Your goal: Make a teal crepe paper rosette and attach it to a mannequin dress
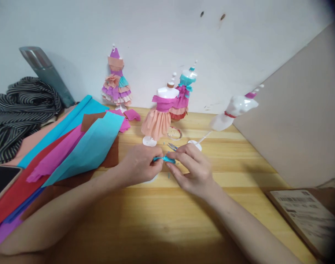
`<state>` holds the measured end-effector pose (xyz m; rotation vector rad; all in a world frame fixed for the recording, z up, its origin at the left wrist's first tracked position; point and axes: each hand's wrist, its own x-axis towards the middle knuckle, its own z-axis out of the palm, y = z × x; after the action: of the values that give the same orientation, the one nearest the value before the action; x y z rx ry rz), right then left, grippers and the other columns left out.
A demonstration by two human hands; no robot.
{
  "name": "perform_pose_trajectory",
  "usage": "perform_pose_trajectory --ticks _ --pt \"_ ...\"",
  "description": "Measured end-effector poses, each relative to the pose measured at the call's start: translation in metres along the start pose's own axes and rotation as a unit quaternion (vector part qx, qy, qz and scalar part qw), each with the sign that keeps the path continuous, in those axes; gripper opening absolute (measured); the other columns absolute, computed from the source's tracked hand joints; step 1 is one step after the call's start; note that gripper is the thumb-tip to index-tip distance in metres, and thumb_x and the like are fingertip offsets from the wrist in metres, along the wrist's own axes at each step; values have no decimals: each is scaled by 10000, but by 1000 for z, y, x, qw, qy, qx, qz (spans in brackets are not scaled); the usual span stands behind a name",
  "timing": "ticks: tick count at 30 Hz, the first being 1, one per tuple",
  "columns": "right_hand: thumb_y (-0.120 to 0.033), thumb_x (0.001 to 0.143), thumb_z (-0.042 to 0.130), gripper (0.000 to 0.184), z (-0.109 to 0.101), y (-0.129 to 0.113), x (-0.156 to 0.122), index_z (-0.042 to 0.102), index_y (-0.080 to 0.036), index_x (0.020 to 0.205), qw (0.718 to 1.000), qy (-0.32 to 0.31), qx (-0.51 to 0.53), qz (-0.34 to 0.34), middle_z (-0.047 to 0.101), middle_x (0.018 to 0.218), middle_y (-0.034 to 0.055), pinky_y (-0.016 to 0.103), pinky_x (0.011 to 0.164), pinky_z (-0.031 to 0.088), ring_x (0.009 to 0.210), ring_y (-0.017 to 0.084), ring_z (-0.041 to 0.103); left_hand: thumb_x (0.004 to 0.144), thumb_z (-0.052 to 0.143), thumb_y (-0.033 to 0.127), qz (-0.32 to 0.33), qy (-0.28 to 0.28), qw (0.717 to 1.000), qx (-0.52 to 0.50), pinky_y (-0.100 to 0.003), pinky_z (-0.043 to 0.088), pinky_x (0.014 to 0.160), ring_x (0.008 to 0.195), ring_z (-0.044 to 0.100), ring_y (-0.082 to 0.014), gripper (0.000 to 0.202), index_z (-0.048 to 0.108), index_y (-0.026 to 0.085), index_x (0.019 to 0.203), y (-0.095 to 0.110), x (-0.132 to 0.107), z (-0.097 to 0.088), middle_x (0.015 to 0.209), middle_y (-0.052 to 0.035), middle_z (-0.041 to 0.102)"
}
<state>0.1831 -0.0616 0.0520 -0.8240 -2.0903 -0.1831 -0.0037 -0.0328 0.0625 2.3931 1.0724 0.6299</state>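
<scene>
A small gathered piece of turquoise crepe paper (169,160) is pinched between my two hands, just above the wooden table. My left hand (142,164) is closed on its left end, and the fingers of my right hand (195,169) pinch its right end. Its narrow middle shows between them. Just behind my right fingertips lie small thread snips (172,146), partly hidden. Beyond my hands stands a mini mannequin (160,117) in a magenta top and peach skirt. A bare white mannequin (232,113) leans to the right on its stand.
Coloured crepe paper sheets (85,150) cover the table's left side, beside a phone (4,183) and striped cloth (21,113). Two more dressed mannequins, one in ruffles (116,82), stand near the wall. A thin ring (175,133) lies midtable. A cardboard box (302,216) sits right.
</scene>
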Motion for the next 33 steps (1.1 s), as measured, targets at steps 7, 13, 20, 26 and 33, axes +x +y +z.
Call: perform_pose_trajectory --ticks 7,13,20,26,33 --pt "-104 834 596 119 3 3 -4 651 -197 883 1000 -6 6 7 583 723 37 310 555 447 642 169 548 788 482 176 0 -8 1000 2 -245 235 517 498 391 -80 182 587 143 642 1 0 0 526 33 483" --pt "-134 829 607 196 1 4 -1 677 -210 996 986 -34 129 103 669 1029 102 394 780 520 925 231 642 790 452 168 30 -5 999 -9 -242 248 516 500 347 -80 197 510 153 602 2 -2 0 521 38 420" --pt "-260 766 732 77 8 14 -6 678 -213 738 868 -54 371 327 655 705 4 308 651 486 671 151 601 825 433 196 63 -1 998 -7 -239 276 524 511 390 -83 227 572 149 653 -3 -2 4 546 25 494" --pt "-473 684 813 303 11 23 -9 693 -200 738 769 -96 488 401 651 673 -3 264 584 470 598 118 570 779 474 163 34 0 997 -71 -220 265 500 495 388 -68 187 607 146 648 -2 -1 3 524 37 505" --pt "-234 822 693 30 1 16 -4 699 -221 849 944 -12 265 199 677 920 66 387 781 524 876 207 639 752 488 146 -5 17 996 -83 -220 228 480 482 335 -67 180 604 146 616 1 0 1 479 56 424"
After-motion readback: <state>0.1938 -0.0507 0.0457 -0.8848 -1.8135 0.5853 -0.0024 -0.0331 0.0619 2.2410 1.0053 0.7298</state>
